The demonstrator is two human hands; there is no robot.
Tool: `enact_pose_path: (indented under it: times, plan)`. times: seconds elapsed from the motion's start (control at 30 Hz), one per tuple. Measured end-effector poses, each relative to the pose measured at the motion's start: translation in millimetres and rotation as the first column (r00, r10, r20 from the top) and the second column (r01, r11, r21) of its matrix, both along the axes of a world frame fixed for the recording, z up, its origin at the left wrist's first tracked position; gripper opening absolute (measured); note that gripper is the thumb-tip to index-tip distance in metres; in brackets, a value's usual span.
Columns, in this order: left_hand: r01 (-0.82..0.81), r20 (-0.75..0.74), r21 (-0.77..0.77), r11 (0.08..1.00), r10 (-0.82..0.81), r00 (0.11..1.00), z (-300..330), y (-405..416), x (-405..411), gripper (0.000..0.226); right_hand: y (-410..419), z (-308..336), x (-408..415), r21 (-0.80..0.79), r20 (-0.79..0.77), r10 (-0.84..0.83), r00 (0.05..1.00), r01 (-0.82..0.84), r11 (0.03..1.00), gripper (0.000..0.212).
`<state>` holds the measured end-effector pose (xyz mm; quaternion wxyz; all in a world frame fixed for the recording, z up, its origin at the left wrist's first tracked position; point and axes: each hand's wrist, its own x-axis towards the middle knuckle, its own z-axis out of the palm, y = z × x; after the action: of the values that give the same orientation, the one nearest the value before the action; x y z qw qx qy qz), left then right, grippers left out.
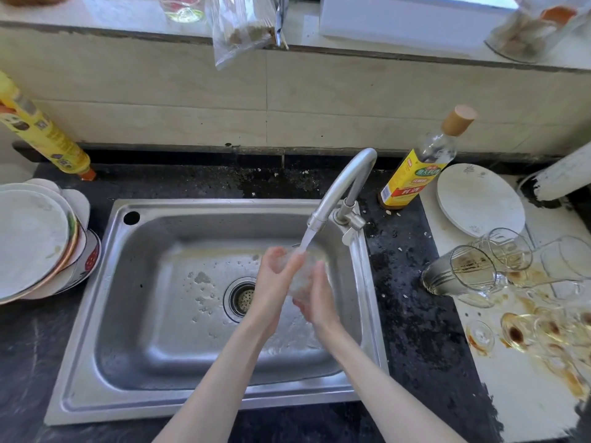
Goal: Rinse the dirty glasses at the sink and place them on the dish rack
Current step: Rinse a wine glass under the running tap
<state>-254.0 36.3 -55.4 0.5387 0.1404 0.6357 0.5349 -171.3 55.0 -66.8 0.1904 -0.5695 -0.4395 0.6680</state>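
Note:
Over the steel sink (134, 318), both hands hold one clear glass (300, 276) under water running from the faucet (345, 187). My left hand (271, 282) grips the glass from the left, fingers curled round its upper part. My right hand (316, 302) grips it from the right and below. The glass is blurred by water. Several dirty glasses (473, 270) with brown stains lie tipped and upright on the white surface at the right.
A stack of plates (35, 241) sits left of the sink. A yellow bottle (44, 132) stands at the back left, a cork-topped sauce bottle (419, 164) right of the faucet, a white plate (479, 199) behind the glasses. No dish rack shows.

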Motion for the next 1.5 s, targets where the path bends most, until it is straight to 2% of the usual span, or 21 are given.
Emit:
enact_pose_path:
  times: [0.1, 0.2, 0.3, 0.37, 0.43, 0.47, 0.53, 0.6, 0.67, 0.77, 0.87, 0.97, 1.07, 1.17, 1.27, 1.33, 1.4, 1.5]
  plan:
    - [0.057, -0.002, 0.034, 0.998, -0.057, 0.998, 2.9, -2.5, -4.5, 0.073, 10.2, 5.2, 5.5, -0.147, -0.028, 0.044, 0.999, -0.048, 0.988, 0.073]
    - [0.03, 0.021, 0.069, 0.997, -0.031, 0.999, 2.4, -3.9, -6.2, 0.069, 13.7, 2.7, 6.8, -0.07, -0.026, 0.093, 0.995, -0.095, 0.993, 0.081]
    - [-0.069, -0.009, 0.03, 0.997, 0.069, 0.998, 3.9, -1.6, -4.6, 0.058, 6.6, 4.9, 2.9, 0.07, 0.028, 0.139, 0.99, -0.141, 0.988, 0.056]
    - [-0.079, 0.031, 0.002, 0.997, 0.079, 0.996, -0.9, -0.8, -7.6, 0.071, 0.7, 9.3, 1.5, 0.088, 0.038, 0.147, 0.988, -0.15, 0.985, 0.039]
    - [-0.008, 0.065, 0.025, 1.0, 0.007, 0.998, -0.1, -1.4, -11.4, 0.087, -0.3, 10.3, 3.8, 0.066, 0.025, 0.127, 0.992, -0.128, 0.99, 0.045]
    - [0.021, 0.083, 0.046, 0.999, -0.025, 0.996, -0.1, -2.6, -12.6, 0.089, 1.1, 14.0, 4.8, 0.015, -0.005, 0.112, 0.994, -0.111, 0.994, 0.053]
    - [0.028, 0.123, 0.075, 0.997, -0.038, 0.992, -0.2, -3.7, -13.7, 0.09, 6.8, 18.1, 7.6, -0.217, -0.07, 0.086, 0.994, -0.1, 0.971, 0.064]
    - [0.037, 0.145, 0.091, 0.995, -0.05, 0.988, 2.1, -2.6, -13.1, 0.086, 11.3, 17.5, 10.6, -0.354, -0.104, 0.091, 0.99, -0.122, 0.927, 0.066]
    - [0.056, 0.114, 0.065, 0.996, -0.064, 0.991, 2.9, -1.8, -10.6, 0.08, 12.4, 12.8, 10.7, -0.308, -0.049, 0.112, 0.993, -0.121, 0.944, 0.067]
    - [0.035, -0.031, -0.019, 0.999, -0.036, 0.999, 1.2, -2.4, -8.3, 0.072, 9.5, 9.8, 7.0, -0.069, 0.074, 0.128, 0.989, -0.123, 0.99, 0.058]
    - [0.037, -0.062, -0.059, 0.998, -0.04, 0.997, -2.7, -3.6, -12.0, 0.075, 5.2, 12.3, 6.9, 0.057, 0.067, 0.156, 0.985, -0.16, 0.985, 0.05]
    - [0.096, -0.008, -0.015, 0.995, -0.096, 0.995, -2.2, -9.1, -22.1, 0.065, 8.7, 21.0, 8.7, 0.015, 0.015, 0.149, 0.989, -0.149, 0.989, 0.049]
    - [0.147, 0.045, 0.072, 0.987, -0.15, 0.988, -1.3, -15.4, -27.8, 0.037, 20.2, 23.4, 11.6, -0.13, 0.126, 0.14, 0.982, -0.124, 0.984, 0.063]
    - [0.105, -0.024, 0.053, 0.993, -0.104, 0.994, -6.0, -17.6, -26.2, 0.023, 29.5, 23.3, 13.2, -0.206, 0.199, 0.189, 0.962, -0.148, 0.967, 0.067]
    - [0.004, -0.027, 0.021, 1.0, -0.004, 1.0, -11.3, -22.8, -24.3, 0.015, 35.1, 27.5, 14.7, -0.119, 0.291, 0.264, 0.92, -0.239, 0.964, 0.062]
    - [-0.042, -0.027, 0.002, 0.999, 0.042, 0.999, -15.6, -28.2, -25.3, 0.01, 38.0, 28.6, 16.9, -0.029, 0.373, 0.353, 0.858, -0.37, 0.929, 0.057]
    - [-0.033, -0.099, -0.011, 0.999, 0.032, 0.995, -16.2, -32.8, -25.5, 0.012, 40.7, 22.7, 20.7, 0.072, 0.466, 0.399, 0.79, -0.483, 0.872, 0.053]
    - [0.09, -0.269, 0.069, 0.994, -0.068, 0.961, -12.1, -35.9, -25.8, 0.029, 43.7, 16.6, 25.6, 0.11, 0.456, 0.39, 0.8, -0.486, 0.867, 0.041]
